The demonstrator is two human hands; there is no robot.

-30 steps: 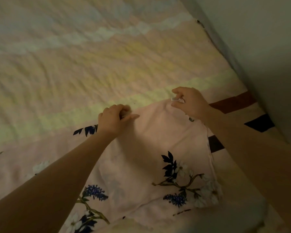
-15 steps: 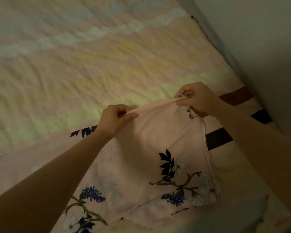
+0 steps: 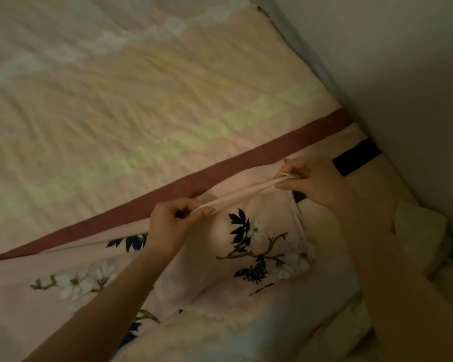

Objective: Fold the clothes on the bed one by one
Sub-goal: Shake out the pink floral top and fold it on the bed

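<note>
Cloth of the pink floral garment [image 3: 259, 246] sagged thin, light and limp near the bed's [image 3: 115, 100] right edge. Its raised top edge was pinched at both ends by the left hand [image 3: 175, 223] and right hand [image 3: 314, 181]. That edge was judged the best hold.

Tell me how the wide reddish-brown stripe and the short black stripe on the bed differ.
The reddish-brown stripe runs long and diagonal across the bed cover, while the black stripe shows only as a short bar near the wall. The reddish-brown one lies beyond both hands; the black one lies just behind the right hand. Both are flat bands.
</note>
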